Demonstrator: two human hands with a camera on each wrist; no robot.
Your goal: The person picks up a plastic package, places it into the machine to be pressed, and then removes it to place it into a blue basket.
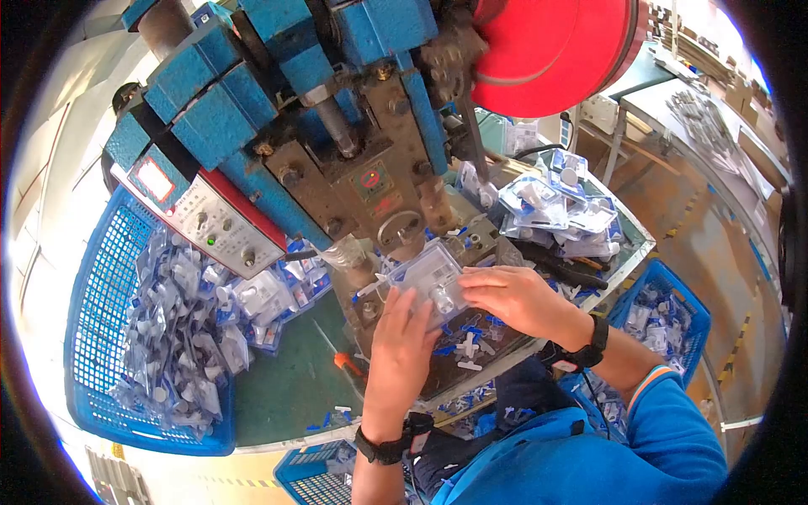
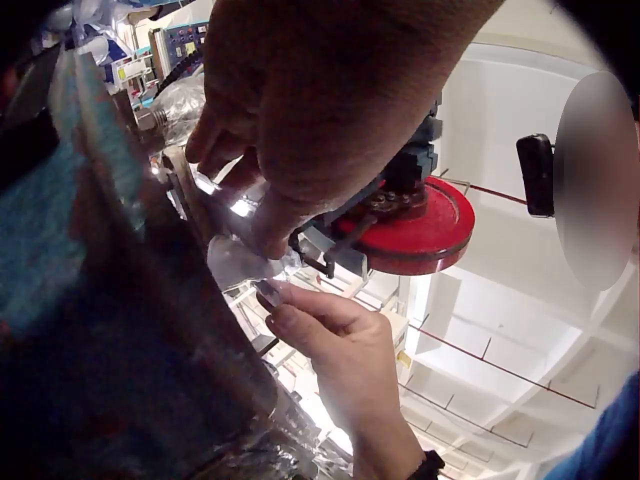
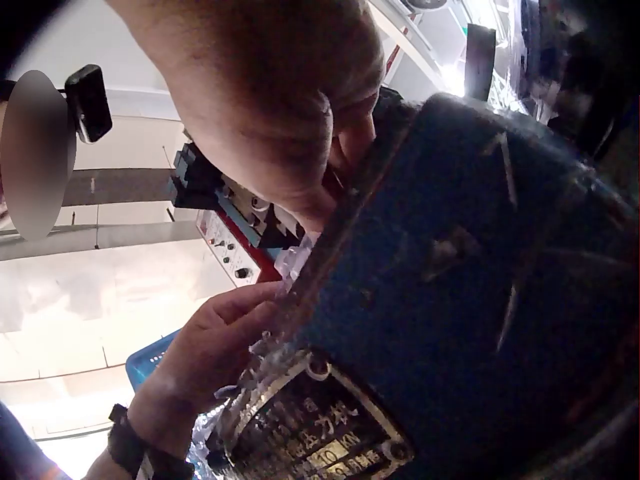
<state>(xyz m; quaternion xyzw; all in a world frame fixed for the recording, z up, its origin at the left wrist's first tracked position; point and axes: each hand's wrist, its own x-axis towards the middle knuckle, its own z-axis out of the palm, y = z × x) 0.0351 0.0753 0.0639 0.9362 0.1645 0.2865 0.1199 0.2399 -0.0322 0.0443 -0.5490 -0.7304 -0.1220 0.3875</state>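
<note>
A clear plastic blister pack (image 1: 427, 280) with a printed card and a round white part inside lies under the ram (image 1: 401, 233) of a blue press (image 1: 210, 109). My left hand (image 1: 399, 352) holds its near left edge, fingers over the top. From the right, my right hand (image 1: 523, 301) grips the right edge between thumb and fingers. In the left wrist view the right hand (image 2: 350, 365) pinches the clear plastic at its corner. The left hand (image 3: 215, 345) shows at the pack's other side in the right wrist view. Small blue and white clips (image 1: 471, 345) lie scattered on the press bed beside it.
A blue basket (image 1: 88, 337) full of packs stands at left, with more packs (image 1: 265, 299) beside it. Another heap of packs (image 1: 564, 206) lies at right. An orange-handled screwdriver (image 1: 345, 363) rests on the green table (image 1: 278, 396). A red flywheel (image 1: 555, 50) sits above right.
</note>
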